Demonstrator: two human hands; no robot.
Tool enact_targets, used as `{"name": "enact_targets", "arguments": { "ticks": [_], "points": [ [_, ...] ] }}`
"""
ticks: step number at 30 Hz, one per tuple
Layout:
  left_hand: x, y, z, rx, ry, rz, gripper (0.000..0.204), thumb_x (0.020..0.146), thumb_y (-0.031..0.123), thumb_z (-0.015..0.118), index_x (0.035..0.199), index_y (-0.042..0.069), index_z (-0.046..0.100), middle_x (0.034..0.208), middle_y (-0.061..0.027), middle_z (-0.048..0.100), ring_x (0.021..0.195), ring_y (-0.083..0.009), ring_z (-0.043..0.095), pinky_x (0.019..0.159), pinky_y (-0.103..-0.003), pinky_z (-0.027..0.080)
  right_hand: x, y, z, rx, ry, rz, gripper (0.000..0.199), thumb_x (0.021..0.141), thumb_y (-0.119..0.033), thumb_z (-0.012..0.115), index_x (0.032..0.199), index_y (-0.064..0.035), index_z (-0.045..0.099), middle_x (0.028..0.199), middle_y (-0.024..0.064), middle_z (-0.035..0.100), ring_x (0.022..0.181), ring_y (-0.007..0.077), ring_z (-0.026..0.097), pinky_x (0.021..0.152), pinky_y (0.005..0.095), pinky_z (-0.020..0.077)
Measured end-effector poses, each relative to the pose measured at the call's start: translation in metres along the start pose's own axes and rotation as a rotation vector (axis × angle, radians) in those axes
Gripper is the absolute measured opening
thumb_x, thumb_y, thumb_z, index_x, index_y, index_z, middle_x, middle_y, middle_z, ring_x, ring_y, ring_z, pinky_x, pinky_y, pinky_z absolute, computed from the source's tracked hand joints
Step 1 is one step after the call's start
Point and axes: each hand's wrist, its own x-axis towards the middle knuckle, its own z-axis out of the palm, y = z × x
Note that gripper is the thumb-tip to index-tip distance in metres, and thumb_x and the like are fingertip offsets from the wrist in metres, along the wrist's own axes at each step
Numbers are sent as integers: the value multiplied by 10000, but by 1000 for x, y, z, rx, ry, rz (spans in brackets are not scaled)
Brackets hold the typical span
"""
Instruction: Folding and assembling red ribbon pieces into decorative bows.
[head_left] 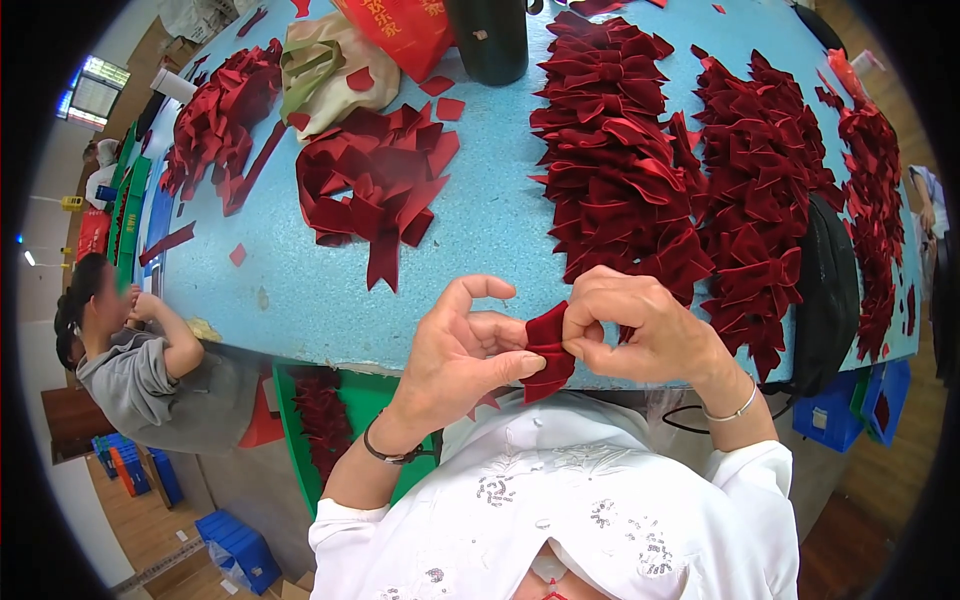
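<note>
Between my two hands, just over the table's near edge, is a dark red velvet bow (546, 352). My left hand (468, 345) grips its left side, the thumb lying on the front of the fabric and the index finger curled above. On the other side, my right hand (635, 322) pinches the bow near its middle with thumb and index finger. Right beyond my right hand lies a thick row of finished-looking red bows (620, 150). A loose pile of cut red ribbon strips (370, 180) rests ahead of my left hand.
The blue table (480, 190) also carries another ribbon heap (225, 110), a cloth bag (335, 70), a dark cup (488, 40) and more bow rows (755, 190). A black bag (828, 290) hangs at the right edge. A green crate (300, 420) is below; a person (150, 350) sits left.
</note>
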Motion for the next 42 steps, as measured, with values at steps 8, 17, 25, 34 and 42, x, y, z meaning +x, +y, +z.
{"name": "enact_targets", "arguments": {
  "ticks": [8,17,25,34,42],
  "points": [
    [-1,1,5,-20,35,24,602,757,-28,735,1218,-14,348,909,-133,654,797,-129,630,626,-232,508,-1,0,3,-116,18,-156,133,664,45,669,740,-49,612,628,30,527,632,176,502,665,315,435],
    [-2,-6,7,-109,141,111,550,773,-50,710,1206,-9,373,949,-146,658,843,-149,635,731,-250,522,-16,5,15,334,367,312,144,821,-28,669,947,24,625,798,37,630,769,127,571,715,273,466],
    [-2,-9,18,-166,124,262,445,797,-80,672,1185,-10,467,967,-118,647,806,-126,613,700,-216,499,-19,6,40,796,307,297,267,865,-46,651,1103,66,605,984,100,667,903,136,627,790,251,512],
    [-3,1,-12,124,-137,217,285,804,-10,700,1075,-42,616,1008,-95,650,924,-148,609,779,-251,496,-20,10,32,904,154,340,234,845,-28,665,1054,71,630,971,107,673,862,125,632,762,240,518],
    [2,8,-21,552,-201,338,200,793,77,734,946,-10,639,893,-65,651,827,-124,592,708,-261,473,-20,17,32,1011,86,400,214,840,-31,674,1027,68,645,900,78,675,785,93,611,695,215,495]
  ]
}}
